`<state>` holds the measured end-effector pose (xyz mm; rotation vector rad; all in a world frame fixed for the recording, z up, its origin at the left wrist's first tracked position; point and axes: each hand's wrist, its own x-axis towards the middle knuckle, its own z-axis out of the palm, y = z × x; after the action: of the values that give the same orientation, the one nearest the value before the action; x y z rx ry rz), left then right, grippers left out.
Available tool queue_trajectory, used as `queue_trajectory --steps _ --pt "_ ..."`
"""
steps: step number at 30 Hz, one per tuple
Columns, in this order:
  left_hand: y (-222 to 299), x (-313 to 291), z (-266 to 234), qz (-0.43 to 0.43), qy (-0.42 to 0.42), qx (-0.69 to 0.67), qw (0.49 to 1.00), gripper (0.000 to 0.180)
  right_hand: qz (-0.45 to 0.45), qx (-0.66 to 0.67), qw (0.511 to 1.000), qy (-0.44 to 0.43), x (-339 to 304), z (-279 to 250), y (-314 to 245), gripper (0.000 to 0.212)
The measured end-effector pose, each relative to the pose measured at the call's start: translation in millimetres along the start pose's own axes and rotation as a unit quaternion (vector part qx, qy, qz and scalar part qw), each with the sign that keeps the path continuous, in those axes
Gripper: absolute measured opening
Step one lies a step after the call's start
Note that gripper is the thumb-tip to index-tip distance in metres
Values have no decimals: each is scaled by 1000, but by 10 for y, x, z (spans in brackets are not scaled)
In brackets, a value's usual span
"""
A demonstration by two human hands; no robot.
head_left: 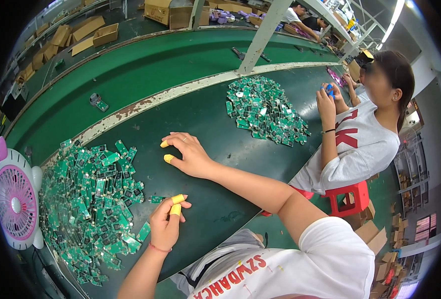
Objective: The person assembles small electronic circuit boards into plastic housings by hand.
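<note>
My left hand point(165, 223) is low over the dark green worktop, with yellow finger cots on its thumb and forefinger. These two fingers are pressed close together; whatever may be between them is hidden. A small green circuit board point(155, 199) shows just left of its knuckles. Farther off, my right hand point(193, 157) hovers above the worktop with thumb and forefinger apart, both in yellow cots, and nothing in its grasp. To the left spreads a large pile of green circuit boards point(93, 199), close beside my left hand.
A second heap of circuit boards point(267, 109) lies farther right. Beyond it a co-worker point(362, 129) handles something blue. A pink and white fan point(16, 199) stands at the left edge. A metal post point(263, 40) rises from the pale ledge point(165, 97), near a small grey device point(98, 102).
</note>
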<state>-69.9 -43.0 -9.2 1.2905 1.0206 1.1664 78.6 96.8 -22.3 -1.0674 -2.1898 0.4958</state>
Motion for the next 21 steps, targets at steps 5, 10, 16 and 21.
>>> queue_trajectory --steps 5,10,16,21 --pt "8 6 3 5 -3 3 1000 33 -7 -8 1000 1 7 9 27 33" --pt "-2 20 1 6 -5 2 1000 35 -1 -9 1000 -3 11 7 33 32" --pt "14 -21 -19 3 -9 6 1000 35 -3 -10 1000 -2 -12 17 -16 31" --pt "29 -69 -3 18 -2 -17 1000 33 -32 -3 999 36 19 43 -10 27"
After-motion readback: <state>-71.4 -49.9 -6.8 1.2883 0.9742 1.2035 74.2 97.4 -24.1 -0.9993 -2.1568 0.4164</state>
